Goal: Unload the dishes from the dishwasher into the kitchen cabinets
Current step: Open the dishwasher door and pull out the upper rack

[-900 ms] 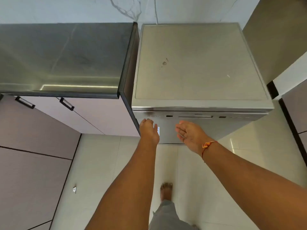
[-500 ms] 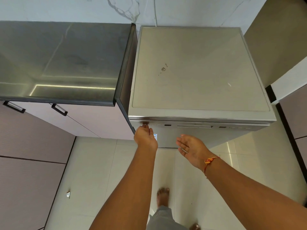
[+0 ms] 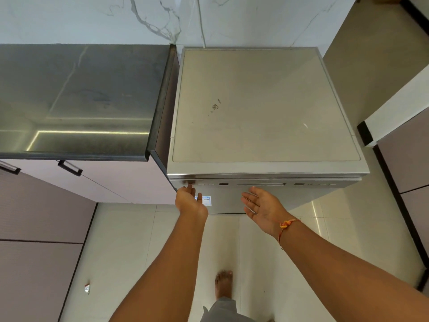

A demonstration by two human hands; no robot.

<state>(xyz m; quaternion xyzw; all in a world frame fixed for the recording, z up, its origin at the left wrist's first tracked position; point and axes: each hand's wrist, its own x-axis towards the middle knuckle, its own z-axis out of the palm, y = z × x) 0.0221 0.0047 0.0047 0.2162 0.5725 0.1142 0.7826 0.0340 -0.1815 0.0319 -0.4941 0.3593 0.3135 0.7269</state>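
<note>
A silver free-standing dishwasher (image 3: 262, 108) stands against the marble wall with its door closed, so no dishes show. Its control strip (image 3: 262, 183) runs along the top front edge. My left hand (image 3: 190, 202) reaches up to the strip's left end, fingertips touching the buttons there, holding nothing. My right hand (image 3: 262, 206) hovers palm-up, fingers spread, just below the middle of the strip, a little away from the door. An orange thread is tied around that wrist.
A dark glossy counter (image 3: 76, 101) adjoins the dishwasher on the left, with mauve lower cabinets (image 3: 111, 180) and black handles (image 3: 69, 168) beneath. More cabinet fronts (image 3: 408, 159) stand at the right. My bare foot (image 3: 223, 284) is on the pale tiled floor.
My left hand has risen from the door front to the left end of the control strip. The right hand has turned palm-up and opened wider. The view has shifted closer to the dishwasher.
</note>
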